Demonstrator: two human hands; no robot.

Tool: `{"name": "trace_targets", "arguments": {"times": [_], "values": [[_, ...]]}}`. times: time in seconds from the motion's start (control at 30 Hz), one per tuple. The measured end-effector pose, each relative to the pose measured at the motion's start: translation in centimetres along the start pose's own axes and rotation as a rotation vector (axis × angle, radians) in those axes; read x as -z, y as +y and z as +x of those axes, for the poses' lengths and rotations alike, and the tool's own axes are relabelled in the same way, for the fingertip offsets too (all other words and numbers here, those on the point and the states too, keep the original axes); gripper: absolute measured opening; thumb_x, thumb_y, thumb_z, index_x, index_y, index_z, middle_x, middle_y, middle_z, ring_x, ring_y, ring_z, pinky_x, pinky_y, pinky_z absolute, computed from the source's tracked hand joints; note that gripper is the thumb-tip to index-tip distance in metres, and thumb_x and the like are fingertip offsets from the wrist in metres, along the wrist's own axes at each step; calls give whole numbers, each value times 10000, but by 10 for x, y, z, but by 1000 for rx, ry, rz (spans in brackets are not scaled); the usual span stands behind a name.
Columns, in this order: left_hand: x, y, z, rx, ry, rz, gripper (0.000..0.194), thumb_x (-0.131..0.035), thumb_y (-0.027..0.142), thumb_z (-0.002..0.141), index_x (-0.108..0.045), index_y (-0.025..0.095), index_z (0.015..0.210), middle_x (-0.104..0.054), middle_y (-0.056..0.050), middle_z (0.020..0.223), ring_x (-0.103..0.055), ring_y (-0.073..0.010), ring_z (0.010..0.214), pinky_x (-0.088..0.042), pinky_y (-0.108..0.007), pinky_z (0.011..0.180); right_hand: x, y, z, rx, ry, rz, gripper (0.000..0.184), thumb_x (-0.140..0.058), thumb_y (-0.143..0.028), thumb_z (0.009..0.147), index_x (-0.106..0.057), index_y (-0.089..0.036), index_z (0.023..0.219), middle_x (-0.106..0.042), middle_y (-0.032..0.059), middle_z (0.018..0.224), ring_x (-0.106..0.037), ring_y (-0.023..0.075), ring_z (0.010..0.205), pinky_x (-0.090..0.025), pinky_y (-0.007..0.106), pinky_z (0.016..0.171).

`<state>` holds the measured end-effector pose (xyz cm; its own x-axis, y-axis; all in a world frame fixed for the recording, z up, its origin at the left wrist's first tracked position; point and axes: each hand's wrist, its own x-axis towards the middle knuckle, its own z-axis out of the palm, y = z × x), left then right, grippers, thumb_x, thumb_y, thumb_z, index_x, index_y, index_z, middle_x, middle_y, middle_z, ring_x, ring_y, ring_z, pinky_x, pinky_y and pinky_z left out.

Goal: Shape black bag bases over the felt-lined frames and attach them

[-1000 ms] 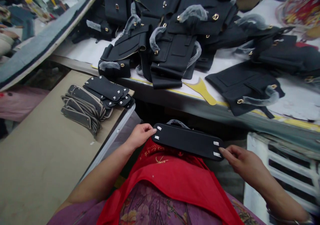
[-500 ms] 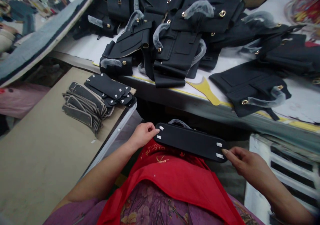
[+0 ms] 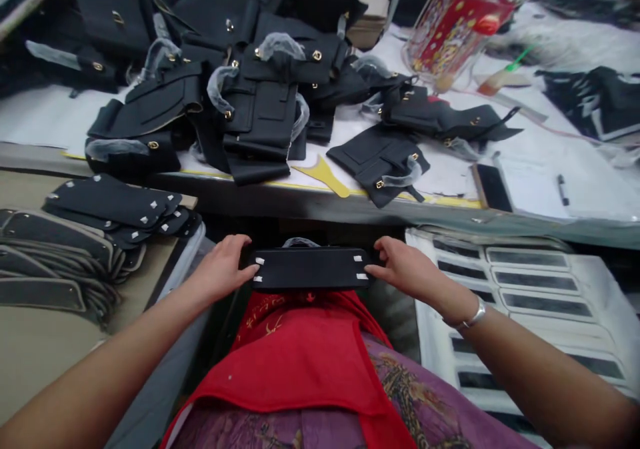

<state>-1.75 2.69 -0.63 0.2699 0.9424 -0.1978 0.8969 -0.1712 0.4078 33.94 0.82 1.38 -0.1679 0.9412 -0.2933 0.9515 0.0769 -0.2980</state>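
Observation:
A long black panel (image 3: 310, 268) with rounded corners lies level at my lap, white tabs standing near both its ends. My left hand (image 3: 224, 266) grips its left end, thumb at the white tabs and index finger by the upper corner. At the opposite end my right hand (image 3: 409, 266) holds it the same way, thumb beside the tabs and fingers curled. Behind the panel's far edge shows a plastic-wrapped handle (image 3: 301, 242); what it is fixed to is mostly hidden. A stack of similar tabbed black panels (image 3: 107, 202) sits on the board to my left.
Black bag pieces (image 3: 260, 102) with wrapped handles cover the workbench ahead. A yellow scraper-like piece (image 3: 325, 176), a phone (image 3: 493, 187) and a pen (image 3: 563, 189) lie near its edge. Grey-edged strips (image 3: 50, 262) are piled left. A white rack (image 3: 425, 329) with dark strips stands right.
The view has swung right. The panel, tilted before, is now level and closer to the bench side, and both hands have shifted their fingers toward its far corners.

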Motion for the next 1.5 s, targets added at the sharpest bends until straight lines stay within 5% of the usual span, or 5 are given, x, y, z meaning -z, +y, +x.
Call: {"name": "trace_targets", "arguments": {"times": [0.27,0.83,1.03,1.3,1.5], "values": [[-25,50,15,-511,-26,126,912,-657,605,663,-335,97,1348,-422,-185,1379,-377,-308,1275,-260,-454,1089,-28,-47,29,679,56,7,955,-659,-621,660,-319,-98,1383,-436,214,1351,-406,330,1244,-330,480,1018],[-44,39,22,-509,-43,247,856,-548,659,709,-391,71,1311,-531,-185,1215,-497,-314,1042,-364,-426,879,-47,-42,43,686,14,-153,834,-395,-693,809,-415,-39,1327,-512,212,1268,-497,316,1101,-393,429,897],[-45,30,19,-639,-20,256,714,-461,673,778,-395,267,1362,-465,-156,1289,-477,-313,1088,-368,-434,854,-49,-46,42,622,29,-207,556,-330,-457,937,-402,-96,1354,-512,149,1300,-499,265,1113,-387,387,901],[-41,32,17,-627,-54,286,672,-500,634,783,-396,316,1366,-463,-158,1281,-481,-312,1094,-378,-442,852,-48,-49,40,698,-8,-240,867,-379,-699,811,-351,-52,1387,-453,209,1347,-465,325,1141,-364,432,909],[-40,27,22,-575,-79,88,463,-381,517,900,-483,314,1303,-486,-77,1341,-473,-237,1185,-364,-396,951,-47,-54,42,632,-26,-219,685,-317,-596,892,-377,-122,1384,-473,160,1349,-489,301,1131,-375,408,896]]}}
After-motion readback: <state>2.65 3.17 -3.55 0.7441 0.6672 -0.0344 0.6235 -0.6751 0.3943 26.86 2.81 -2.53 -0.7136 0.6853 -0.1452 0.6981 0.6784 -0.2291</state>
